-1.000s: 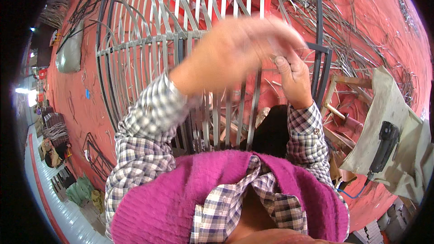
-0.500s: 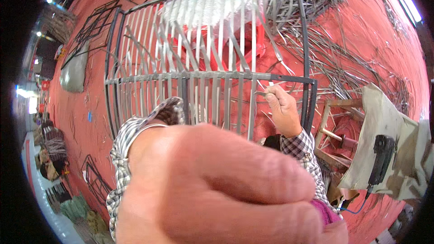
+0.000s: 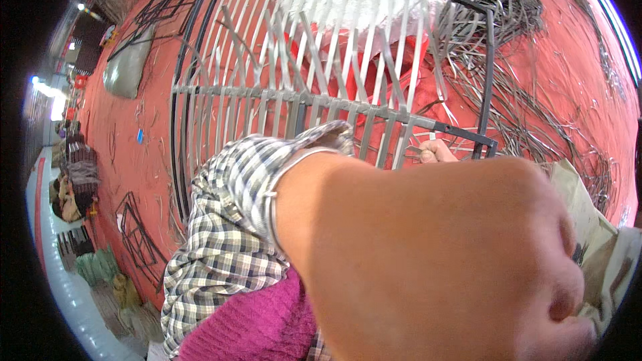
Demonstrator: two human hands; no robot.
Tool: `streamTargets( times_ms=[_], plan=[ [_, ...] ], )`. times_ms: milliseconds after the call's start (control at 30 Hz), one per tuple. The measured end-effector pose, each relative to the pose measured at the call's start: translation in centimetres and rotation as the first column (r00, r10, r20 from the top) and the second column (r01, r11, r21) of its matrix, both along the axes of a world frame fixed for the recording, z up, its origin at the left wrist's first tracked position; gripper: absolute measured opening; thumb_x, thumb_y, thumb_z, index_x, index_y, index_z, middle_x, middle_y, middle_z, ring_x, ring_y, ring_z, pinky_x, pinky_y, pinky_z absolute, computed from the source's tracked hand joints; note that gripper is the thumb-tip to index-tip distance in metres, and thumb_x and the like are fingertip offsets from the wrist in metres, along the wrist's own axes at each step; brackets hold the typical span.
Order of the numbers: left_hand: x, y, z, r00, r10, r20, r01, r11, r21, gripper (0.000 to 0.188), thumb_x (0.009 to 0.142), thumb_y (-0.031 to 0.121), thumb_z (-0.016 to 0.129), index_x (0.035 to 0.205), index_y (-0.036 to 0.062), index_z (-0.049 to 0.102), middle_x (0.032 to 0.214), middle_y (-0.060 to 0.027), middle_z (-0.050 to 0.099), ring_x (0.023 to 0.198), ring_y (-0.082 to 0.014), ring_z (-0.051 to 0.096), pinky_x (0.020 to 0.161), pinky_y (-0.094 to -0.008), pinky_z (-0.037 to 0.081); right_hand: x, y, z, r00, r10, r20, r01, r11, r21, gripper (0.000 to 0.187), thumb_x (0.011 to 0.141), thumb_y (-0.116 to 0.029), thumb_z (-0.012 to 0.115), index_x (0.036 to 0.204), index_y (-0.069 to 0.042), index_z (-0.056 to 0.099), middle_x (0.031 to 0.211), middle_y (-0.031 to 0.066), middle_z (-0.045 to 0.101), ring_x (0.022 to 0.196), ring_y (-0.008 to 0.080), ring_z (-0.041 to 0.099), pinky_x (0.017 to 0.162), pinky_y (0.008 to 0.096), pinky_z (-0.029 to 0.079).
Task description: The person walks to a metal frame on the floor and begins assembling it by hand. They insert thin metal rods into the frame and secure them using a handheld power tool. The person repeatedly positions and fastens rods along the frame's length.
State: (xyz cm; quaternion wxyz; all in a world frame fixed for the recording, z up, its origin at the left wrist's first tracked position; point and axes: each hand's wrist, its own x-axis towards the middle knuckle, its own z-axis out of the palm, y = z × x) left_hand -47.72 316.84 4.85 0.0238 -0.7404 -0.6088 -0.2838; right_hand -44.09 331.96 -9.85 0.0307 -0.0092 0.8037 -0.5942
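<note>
My left hand [image 3: 435, 247] is very close to the camera, crossing to the right, with its fingers curled closed. What they hold, if anything, is hidden. Behind it, only the fingers of my right hand [image 3: 438, 152] show, pinched on a thin pale strip [image 3: 432, 136] by the crossbar's right end. A black metal frame [image 3: 490, 67] lies ahead of me, strung with flat grey strips [image 3: 405, 80]. These strips wrap around its middle crossbar [image 3: 334, 103], and several loose ends stick up from it. The crossbar's right end is bare black metal.
A heap of loose grey strips [image 3: 495, 0] spreads over the red floor [image 3: 568, 47] at the right. Beyond the frame is a white fluffy-topped seat [image 3: 361, 13] with red parts. Other black frames [image 3: 140, 234] lie at the left. Pale cloth [image 3: 575, 194] hangs at the right.
My left hand has moved right and now hides most of my right hand. The whole view has shifted, so the metal frame appears farther right and tilted. My right fingers remain near the crossbar's right end.
</note>
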Motion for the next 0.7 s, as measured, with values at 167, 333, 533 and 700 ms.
streamTargets(
  times_ms=[167,333,533,700],
  plan=[
    [-0.7,-0.7,0.4,0.998,-0.040,-0.038,0.044,0.993,0.112,0.012,0.085,0.012,0.054,0.085,0.0095,0.065,0.079,-0.0044,0.065,0.059,-0.0110,0.057,0.053,-0.0240,0.046,0.2,0.0,0.5,0.991,0.022,-0.133,-0.024,1.000,-0.009,0.012,0.089,-0.012,0.053,0.088,-0.001,0.056,0.070,0.0107,0.052,0.062,0.0193,0.051,0.061,0.0292,0.043],
    [-1.7,-1.1,1.6,0.998,-0.055,-0.037,0.066,0.901,0.428,0.011,0.084,0.013,0.055,0.084,0.0109,0.066,0.077,-0.0039,0.066,0.055,-0.0101,0.057,0.050,-0.0231,0.045,0.2,-0.1,1.0,0.990,0.021,-0.136,-0.026,0.999,-0.040,0.013,0.090,-0.014,0.051,0.088,-0.001,0.055,0.073,0.0150,0.055,0.067,0.0285,0.057,0.063,0.0323,0.045],
    [-9.1,1.0,-2.8,0.650,0.470,0.597,-0.601,0.799,0.025,0.025,0.089,0.012,0.051,0.109,0.0015,0.062,0.081,-0.0077,0.066,0.061,-0.0083,0.057,0.055,-0.0219,0.046,0.0,-0.2,0.4,0.975,0.040,-0.220,-0.043,0.999,-0.008,0.013,0.090,-0.014,0.049,0.088,-0.002,0.054,0.075,0.0177,0.054,0.069,0.0365,0.056,0.061,0.0383,0.044],
    [-19.7,4.7,-11.5,0.481,0.789,0.382,-0.665,0.612,-0.427,0.036,0.086,0.013,0.051,0.117,-0.0047,0.053,0.092,-0.0129,0.065,0.070,-0.0168,0.064,0.060,-0.0264,0.051,0.1,-0.1,0.3,0.962,0.053,-0.268,-0.052,0.999,0.012,0.015,0.091,-0.015,0.049,0.088,-0.001,0.054,0.072,0.0160,0.053,0.067,0.0326,0.054,0.061,0.0362,0.044]
  ],
)
